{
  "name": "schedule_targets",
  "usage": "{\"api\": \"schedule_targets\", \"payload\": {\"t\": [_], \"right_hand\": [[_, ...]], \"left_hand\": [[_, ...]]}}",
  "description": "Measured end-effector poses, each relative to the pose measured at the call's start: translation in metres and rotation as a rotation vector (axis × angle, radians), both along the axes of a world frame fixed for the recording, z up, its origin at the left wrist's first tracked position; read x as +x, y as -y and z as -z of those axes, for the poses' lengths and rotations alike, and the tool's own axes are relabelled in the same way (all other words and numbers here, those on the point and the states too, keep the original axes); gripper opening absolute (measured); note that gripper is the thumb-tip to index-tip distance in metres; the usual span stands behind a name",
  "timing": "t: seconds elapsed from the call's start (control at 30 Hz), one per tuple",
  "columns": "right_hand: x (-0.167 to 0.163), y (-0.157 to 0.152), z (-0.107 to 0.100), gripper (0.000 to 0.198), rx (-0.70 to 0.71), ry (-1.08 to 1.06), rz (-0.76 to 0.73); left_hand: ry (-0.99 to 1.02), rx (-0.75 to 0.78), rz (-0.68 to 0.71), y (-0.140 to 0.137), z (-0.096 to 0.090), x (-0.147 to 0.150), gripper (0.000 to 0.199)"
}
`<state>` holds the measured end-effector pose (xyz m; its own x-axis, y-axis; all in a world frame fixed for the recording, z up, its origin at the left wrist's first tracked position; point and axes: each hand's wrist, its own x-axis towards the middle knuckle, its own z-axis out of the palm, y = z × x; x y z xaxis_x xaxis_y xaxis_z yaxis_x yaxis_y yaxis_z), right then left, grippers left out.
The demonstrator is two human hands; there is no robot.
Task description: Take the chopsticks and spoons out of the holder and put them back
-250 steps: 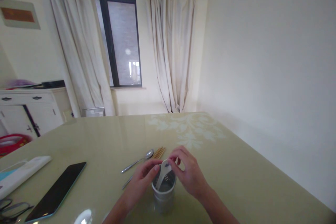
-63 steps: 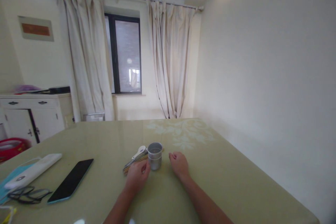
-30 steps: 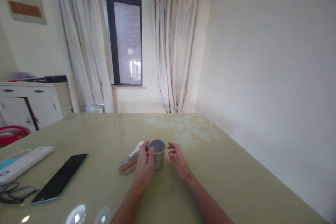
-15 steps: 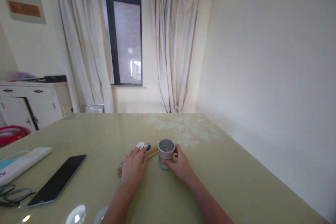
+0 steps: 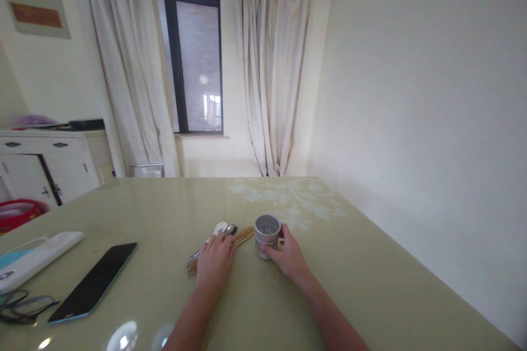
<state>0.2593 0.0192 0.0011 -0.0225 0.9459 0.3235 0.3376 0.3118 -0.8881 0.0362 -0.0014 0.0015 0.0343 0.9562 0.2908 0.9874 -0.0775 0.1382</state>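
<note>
My left hand [image 5: 216, 261] lies palm down with its fingers curled over a bundle of wooden chopsticks [image 5: 244, 235] and metal spoons. A white spoon end [image 5: 221, 227] and a dark, shiny metal spoon end [image 5: 232, 228] stick out past the fingers; the middle of the bundle is hidden under the hand. To the right, my right hand [image 5: 289, 255] is closed around the side of a grey cup-shaped holder [image 5: 267, 237], thumb in front. The holder is upright, and small holes or light dots show inside on its bottom. The chopstick tips point toward it.
On the left of the green table [image 5: 164, 208] lie a black phone [image 5: 94, 282], a long white device [image 5: 45, 258] and eyeglasses [image 5: 24, 307]. Glossy round objects [image 5: 122, 337] sit at the near edge. A white wall [image 5: 432, 120] runs along the right.
The grey holder and my right hand have shifted slightly right and away from me. My left hand and the bundle have moved a little right as well.
</note>
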Motion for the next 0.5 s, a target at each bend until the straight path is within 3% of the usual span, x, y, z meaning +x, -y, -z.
{"api": "schedule_targets", "payload": {"t": [0.2,0.33,0.5], "right_hand": [[-0.006,0.005,0.001,0.057,-0.030,-0.007,-0.093],[-0.007,0.005,0.007,0.070,-0.040,-0.011,-0.117],[-0.004,0.012,0.003,0.075,-0.056,-0.061,-0.265]], "left_hand": [[0.046,-0.028,0.012,0.001,-0.005,-0.001,0.024],[0.131,-0.058,0.031,0.000,-0.003,-0.003,0.020],[0.174,-0.101,0.054,-0.001,0.003,-0.003,0.019]]}}
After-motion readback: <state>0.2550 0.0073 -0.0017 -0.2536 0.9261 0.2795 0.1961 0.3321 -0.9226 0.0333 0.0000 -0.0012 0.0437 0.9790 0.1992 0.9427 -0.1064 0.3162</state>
